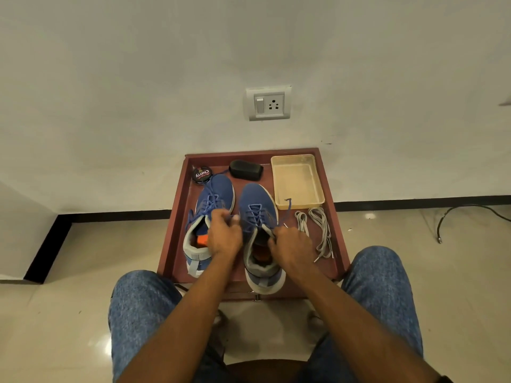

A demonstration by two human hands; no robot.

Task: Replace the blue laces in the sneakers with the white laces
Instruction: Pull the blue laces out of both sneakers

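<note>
Left hand [224,235]: fingers curled, pinching blue lace [255,217] of right sneaker [258,217] | Right hand [292,246]: gripping same lace at the collar | Left sneaker [213,200]: beside it, laced | White laces [318,230]: on tray [177,217], right of sneakers, near beige tub [297,181].

1. A red-brown tray [177,217] sits at centre frame, holding two blue sneakers [258,205] side by side.
2. The left hand [224,233] pinches a blue lace [208,201] over the left-of-frame shoe; the right hand [290,244] grips at the other shoe's collar (exact hold unclear).
3. White laces [320,230] lie right of the shoes, below a beige container [297,181].
4. A polish tin [202,174] and a black brush [246,169] sit along the tray's top edge.
</note>
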